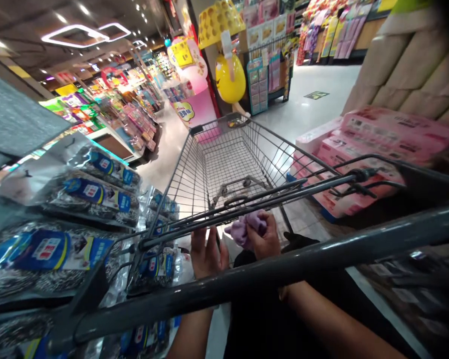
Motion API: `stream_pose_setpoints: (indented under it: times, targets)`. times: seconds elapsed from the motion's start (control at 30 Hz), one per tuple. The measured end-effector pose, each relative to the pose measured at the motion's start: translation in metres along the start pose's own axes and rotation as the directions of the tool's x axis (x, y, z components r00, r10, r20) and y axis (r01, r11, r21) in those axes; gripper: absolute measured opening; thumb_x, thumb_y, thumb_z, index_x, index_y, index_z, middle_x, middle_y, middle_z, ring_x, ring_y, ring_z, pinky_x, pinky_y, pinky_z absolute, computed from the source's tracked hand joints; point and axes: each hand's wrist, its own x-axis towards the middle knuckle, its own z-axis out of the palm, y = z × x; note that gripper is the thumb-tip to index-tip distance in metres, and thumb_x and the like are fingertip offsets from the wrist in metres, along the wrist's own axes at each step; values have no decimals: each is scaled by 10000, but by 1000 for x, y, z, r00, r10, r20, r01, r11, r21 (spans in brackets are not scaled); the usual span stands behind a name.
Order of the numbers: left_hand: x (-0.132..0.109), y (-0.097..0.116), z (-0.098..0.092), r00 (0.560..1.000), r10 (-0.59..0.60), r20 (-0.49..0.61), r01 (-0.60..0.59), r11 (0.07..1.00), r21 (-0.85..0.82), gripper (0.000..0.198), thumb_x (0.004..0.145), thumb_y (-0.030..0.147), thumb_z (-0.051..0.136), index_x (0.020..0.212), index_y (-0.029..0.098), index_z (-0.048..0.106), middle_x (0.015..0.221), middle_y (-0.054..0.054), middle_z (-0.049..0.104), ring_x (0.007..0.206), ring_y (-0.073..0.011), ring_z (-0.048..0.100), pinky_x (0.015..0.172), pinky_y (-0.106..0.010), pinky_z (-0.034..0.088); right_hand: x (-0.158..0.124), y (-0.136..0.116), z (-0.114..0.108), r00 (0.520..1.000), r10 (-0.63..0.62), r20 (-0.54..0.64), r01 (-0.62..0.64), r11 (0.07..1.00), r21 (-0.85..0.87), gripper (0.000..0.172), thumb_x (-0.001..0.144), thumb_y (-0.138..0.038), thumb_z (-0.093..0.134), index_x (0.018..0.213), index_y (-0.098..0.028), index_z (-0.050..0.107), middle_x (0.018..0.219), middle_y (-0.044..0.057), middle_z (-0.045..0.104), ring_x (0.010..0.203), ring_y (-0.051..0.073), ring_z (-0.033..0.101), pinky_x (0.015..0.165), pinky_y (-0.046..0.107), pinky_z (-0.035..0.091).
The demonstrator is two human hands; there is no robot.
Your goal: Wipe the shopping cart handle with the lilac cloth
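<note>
A grey wire shopping cart (228,164) stands in front of me, its basket without goods. My arms reach under the dark push bar (284,267). My right hand (264,239) is closed on a crumpled purple cloth (247,227) just behind the cart's rear frame. My left hand (205,252) is beside it, fingers up against a thin dark object that I cannot make out, possibly a phone edge.
Hanging packs of steel scourers (78,194) crowd the left. Pink boxed goods (362,144) and brown sacks (411,70) are stacked on the right. Ahead lie a pale floor aisle (307,104), a yellow balloon display (230,75) and colourful shelves (127,109).
</note>
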Motion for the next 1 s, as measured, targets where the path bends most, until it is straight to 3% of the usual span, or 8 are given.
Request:
stream_pose_setpoints:
  times: [0.2, 0.3, 0.4, 0.5, 0.67, 0.73, 0.83, 1.0]
  targets:
    - [0, -10, -8, 988, -146, -52, 144, 989, -34, 679, 892, 165, 626, 1513, 293, 383, 1349, -126, 559, 1277, -307, 561, 1081, -495, 513, -4, 16, 13, 990, 139, -22, -138, 989, 60, 385, 755, -316, 791, 1020, -262, 516, 876, -40, 634, 745, 122, 604, 659, 265, 526]
    - [-1, -17, -4, 931, -337, -136, 315, 935, -161, 486, 889, 200, 616, 1358, 229, 495, 1283, -134, 558, 1204, -290, 589, 967, -467, 573, 7, 31, 20, 962, 266, -66, -254, 956, 148, 425, 673, -285, 820, 964, -248, 512, 819, -50, 630, 705, 129, 609, 631, 260, 521]
    - [-3, -24, 3, 867, -482, -130, 418, 844, -337, 468, 867, 224, 612, 1317, 190, 491, 1335, -161, 519, 1114, -256, 634, 788, -375, 603, 3, 21, 31, 954, 296, 42, -298, 928, 224, 362, 730, -323, 779, 984, -243, 535, 922, -16, 672, 788, 155, 655, 705, 296, 556]
    - [-5, -27, 7, 838, -540, -79, 456, 773, -441, 474, 850, 216, 583, 1312, 197, 477, 1297, -141, 568, 1116, -250, 653, 790, -367, 586, -8, 5, 41, 955, 256, 151, -285, 933, 220, 289, 798, -354, 726, 1008, -240, 563, 1001, 18, 695, 863, 173, 676, 773, 325, 573]
    - [0, -28, 9, 765, -638, -90, 521, 694, -497, 461, 906, 224, 545, 1353, 204, 435, 1206, -120, 647, 1005, -208, 705, 786, -336, 554, -5, 22, 56, 924, 380, 54, -383, 905, 186, 343, 657, -275, 756, 926, -246, 545, 853, -9, 673, 748, 182, 645, 665, 316, 549]
    - [3, -32, 7, 783, -611, -111, 508, 733, -453, 385, 908, 242, 553, 1287, 198, 499, 1143, -107, 675, 978, -210, 702, 782, -335, 544, -2, 28, 64, 911, 403, 84, -412, 893, 184, 292, 668, -294, 721, 899, -247, 548, 863, 8, 679, 766, 203, 649, 682, 346, 559]
    - [5, -39, 2, 847, -526, -74, 473, 811, -344, 267, 897, 262, 558, 1154, 200, 597, 1063, -90, 698, 989, -230, 675, 832, -372, 544, -5, 21, 75, 938, 310, 153, -334, 928, 166, 222, 745, -338, 662, 929, -256, 568, 923, 19, 694, 824, 213, 659, 734, 364, 574]
    - [4, -38, -3, 844, -534, -54, 505, 824, -255, 302, 889, 273, 556, 1176, 195, 610, 1097, -111, 698, 1011, -252, 667, 882, -420, 554, -9, 21, 82, 908, 322, 268, -376, 907, 187, 263, 723, -315, 705, 944, -243, 582, 886, -15, 706, 786, 189, 668, 715, 328, 571]
